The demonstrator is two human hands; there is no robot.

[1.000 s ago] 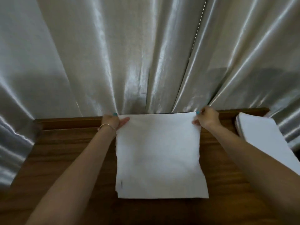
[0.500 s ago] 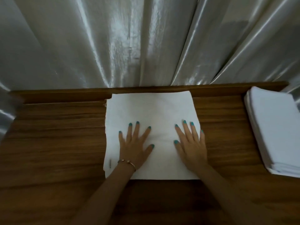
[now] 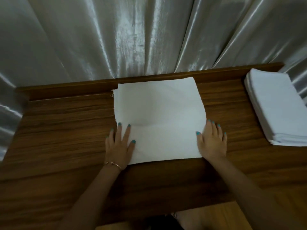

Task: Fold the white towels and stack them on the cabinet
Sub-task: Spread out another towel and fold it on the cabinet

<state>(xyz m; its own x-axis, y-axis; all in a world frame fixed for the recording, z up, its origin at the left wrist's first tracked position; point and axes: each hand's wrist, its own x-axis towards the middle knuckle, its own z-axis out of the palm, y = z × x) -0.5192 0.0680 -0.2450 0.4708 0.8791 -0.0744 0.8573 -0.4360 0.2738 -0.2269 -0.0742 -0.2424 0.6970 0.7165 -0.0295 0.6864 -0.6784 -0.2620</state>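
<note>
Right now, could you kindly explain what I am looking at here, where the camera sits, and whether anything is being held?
There is no machine: a person works with bare hands, filmed by a camera worn on their head, looking forward and down. On the wooden cabinet lies a white towel, spread flat. The left hand and right hand rest flat along its side edges with fingers straight; neither grips it. To the right sits a stack of folded towels. A shiny curtain hangs behind.
</note>
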